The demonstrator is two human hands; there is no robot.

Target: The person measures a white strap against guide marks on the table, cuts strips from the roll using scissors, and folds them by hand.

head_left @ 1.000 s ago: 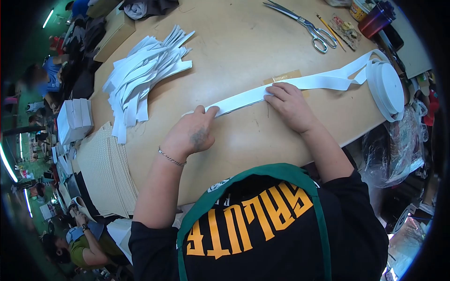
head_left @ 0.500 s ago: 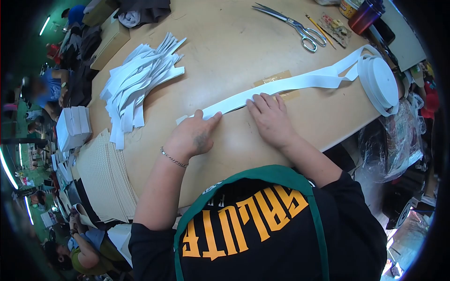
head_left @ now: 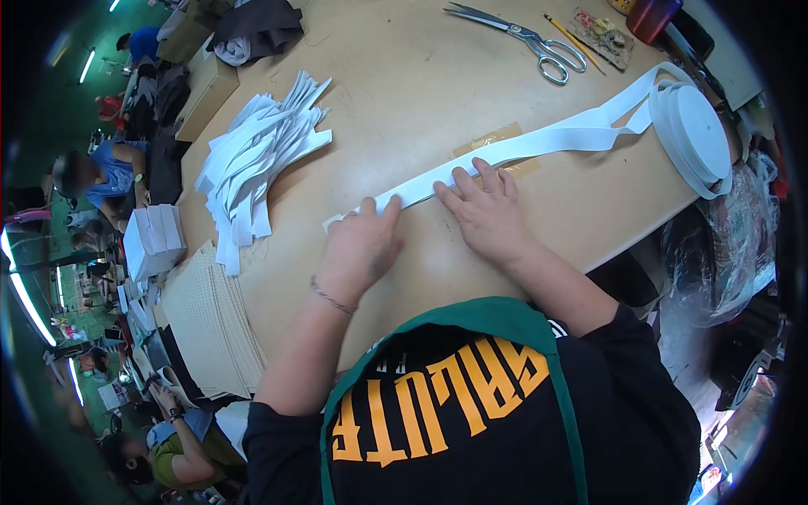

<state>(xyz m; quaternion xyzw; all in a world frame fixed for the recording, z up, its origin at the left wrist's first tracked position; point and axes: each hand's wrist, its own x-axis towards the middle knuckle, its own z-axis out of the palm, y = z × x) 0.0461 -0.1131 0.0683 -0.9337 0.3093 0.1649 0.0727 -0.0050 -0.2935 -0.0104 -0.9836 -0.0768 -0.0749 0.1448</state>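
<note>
A white elastic-like band [head_left: 555, 141] runs from a roll [head_left: 692, 135] at the right across the table to its free end on the left. My left hand [head_left: 366, 244] rests near that end, its index and middle fingers apart and touching the band; its thumb is hard to make out. Farther right, my right hand [head_left: 484, 210] lies with spread fingertips pressing the band flat. Brown tape [head_left: 488, 139] shows on the table beneath the band. Up and left of my hands lies a pile of cut white strips [head_left: 257, 160].
Scissors [head_left: 530, 38], a pencil [head_left: 572, 44] and a dark red tumbler [head_left: 652, 18] are at the far side. Stacked beige sheets [head_left: 210, 324] and white blocks [head_left: 154, 242] line the left edge. Other people [head_left: 181, 446] sit at the left. A plastic-wrapped bundle [head_left: 715, 244] is beyond the right edge.
My right hand's fingers have spread and reach farther onto the band. My left fingers have shifted slightly along it. The whole view has turned a little.
</note>
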